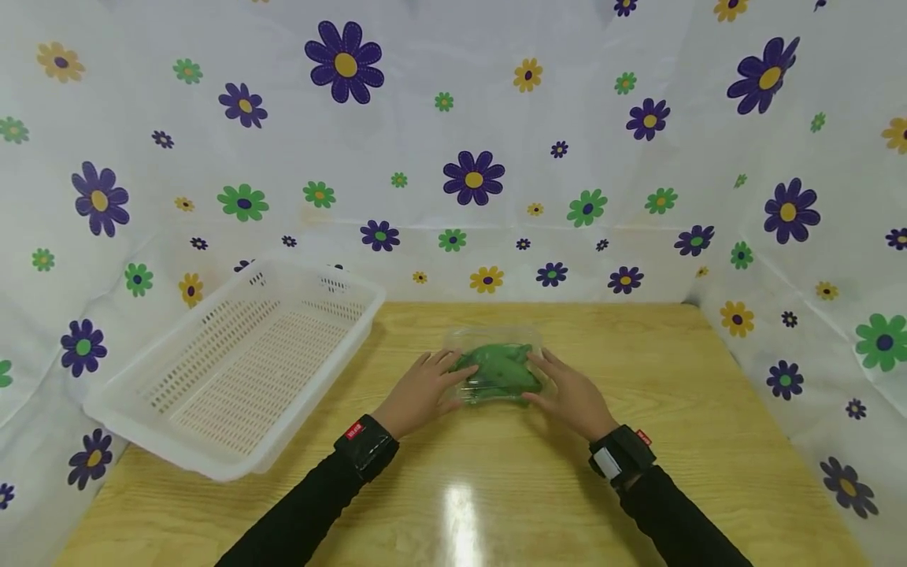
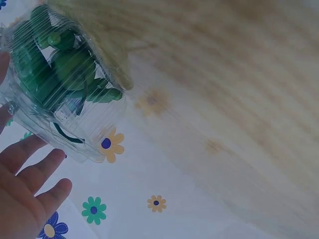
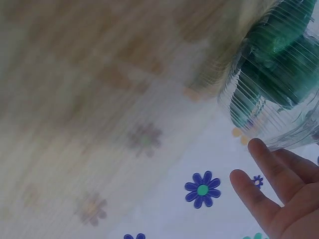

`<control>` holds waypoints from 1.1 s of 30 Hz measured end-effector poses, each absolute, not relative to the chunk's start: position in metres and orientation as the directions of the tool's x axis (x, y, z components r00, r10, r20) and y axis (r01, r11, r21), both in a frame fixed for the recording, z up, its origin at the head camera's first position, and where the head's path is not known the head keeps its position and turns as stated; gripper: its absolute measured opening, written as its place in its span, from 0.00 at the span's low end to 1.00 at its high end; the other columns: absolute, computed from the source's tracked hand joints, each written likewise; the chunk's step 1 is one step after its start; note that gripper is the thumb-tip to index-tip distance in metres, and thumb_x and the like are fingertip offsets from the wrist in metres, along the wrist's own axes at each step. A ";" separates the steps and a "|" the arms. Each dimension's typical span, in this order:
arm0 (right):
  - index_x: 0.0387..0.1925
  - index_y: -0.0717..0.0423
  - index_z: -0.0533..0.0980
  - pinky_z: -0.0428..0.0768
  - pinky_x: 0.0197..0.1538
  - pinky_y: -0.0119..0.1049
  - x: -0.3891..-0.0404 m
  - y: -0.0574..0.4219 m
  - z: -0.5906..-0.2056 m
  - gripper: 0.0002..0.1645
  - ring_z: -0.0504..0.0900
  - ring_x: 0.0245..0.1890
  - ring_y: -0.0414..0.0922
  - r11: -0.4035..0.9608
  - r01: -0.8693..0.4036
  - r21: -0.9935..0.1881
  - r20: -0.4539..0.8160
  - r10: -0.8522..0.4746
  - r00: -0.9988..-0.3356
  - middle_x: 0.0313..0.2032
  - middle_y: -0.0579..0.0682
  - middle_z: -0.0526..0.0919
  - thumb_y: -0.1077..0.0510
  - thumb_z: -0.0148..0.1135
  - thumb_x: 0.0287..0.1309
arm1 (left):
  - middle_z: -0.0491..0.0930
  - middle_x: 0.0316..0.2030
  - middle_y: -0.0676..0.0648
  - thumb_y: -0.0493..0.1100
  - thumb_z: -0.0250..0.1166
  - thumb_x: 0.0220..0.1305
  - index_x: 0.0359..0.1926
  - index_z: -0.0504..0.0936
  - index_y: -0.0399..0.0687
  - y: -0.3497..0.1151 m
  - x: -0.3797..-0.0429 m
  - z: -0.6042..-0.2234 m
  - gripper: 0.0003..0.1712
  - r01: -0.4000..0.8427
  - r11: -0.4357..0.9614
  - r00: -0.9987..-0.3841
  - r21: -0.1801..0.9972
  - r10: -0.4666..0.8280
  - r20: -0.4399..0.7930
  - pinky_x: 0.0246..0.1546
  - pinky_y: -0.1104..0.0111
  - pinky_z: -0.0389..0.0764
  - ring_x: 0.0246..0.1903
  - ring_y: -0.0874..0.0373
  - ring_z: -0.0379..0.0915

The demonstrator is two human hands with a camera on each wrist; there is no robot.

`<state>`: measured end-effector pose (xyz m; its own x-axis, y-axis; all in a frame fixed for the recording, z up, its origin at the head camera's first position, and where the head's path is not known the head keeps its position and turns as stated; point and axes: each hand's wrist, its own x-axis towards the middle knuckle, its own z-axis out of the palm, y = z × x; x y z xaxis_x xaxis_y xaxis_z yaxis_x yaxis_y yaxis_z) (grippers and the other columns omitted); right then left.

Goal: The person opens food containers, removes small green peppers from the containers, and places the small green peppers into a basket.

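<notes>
A clear plastic box [image 1: 494, 398] of green peppers [image 1: 499, 366] stands on the wooden table between both hands. On its left side, my left hand [image 1: 418, 394] has its fingers stretched over the edge. My right hand [image 1: 572, 394] is at the opposite side, fingers at the upper edge and thumb low by the front corner. In the left wrist view the left hand [image 2: 25, 191] shows spread fingers beside the ribbed plastic wall, with pepper stems visible through it. The right wrist view has the right hand's [image 3: 286, 194] straight fingers close to the box's end [image 3: 279, 134].
A white perforated basket [image 1: 244, 465] stands on the left of the table [image 1: 638, 472], close to the flowered cloth [image 1: 418, 134]. That cloth hangs behind the table and along both sides.
</notes>
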<state>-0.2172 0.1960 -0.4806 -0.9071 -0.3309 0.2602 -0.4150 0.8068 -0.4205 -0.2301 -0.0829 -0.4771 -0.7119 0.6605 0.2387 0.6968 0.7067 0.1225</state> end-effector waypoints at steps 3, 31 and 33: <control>0.65 0.52 0.66 0.80 0.43 0.50 -0.208 0.194 -0.481 0.41 0.82 0.44 0.60 0.807 -0.442 -0.392 0.291 -0.347 -0.891 0.64 0.65 0.67 0.45 0.68 0.51 | 0.65 0.66 0.40 0.53 0.65 0.58 0.66 0.68 0.57 -0.087 -0.220 -0.478 0.35 0.701 0.705 -0.704 0.107 0.662 0.256 0.66 0.49 0.60 0.65 0.42 0.61; 0.41 0.48 0.82 0.70 0.60 0.53 -0.197 0.104 -0.454 0.14 0.73 0.58 0.53 0.556 -0.823 -0.120 0.460 -0.704 -0.542 0.54 0.53 0.78 0.52 0.70 0.50 | 0.66 0.62 0.38 0.48 0.63 0.62 0.73 0.48 0.46 -0.109 -0.189 -0.482 0.45 0.330 0.665 -0.913 0.670 0.405 0.048 0.53 0.54 0.74 0.59 0.44 0.68; 0.37 0.47 0.82 0.71 0.60 0.51 -0.199 0.095 -0.458 0.10 0.74 0.58 0.52 0.541 -0.834 -0.110 0.448 -0.722 -0.528 0.53 0.53 0.79 0.53 0.69 0.51 | 0.71 0.57 0.39 0.49 0.62 0.63 0.71 0.49 0.44 -0.111 -0.189 -0.483 0.43 0.280 0.652 -0.915 0.704 0.403 -0.009 0.50 0.55 0.76 0.55 0.45 0.72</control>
<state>-0.1994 0.0950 -0.4584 -0.5276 -0.7220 0.4475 -0.8338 0.5409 -0.1104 -0.1895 -0.1109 -0.4827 -0.9151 0.4032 -0.0089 0.2804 0.6520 0.7045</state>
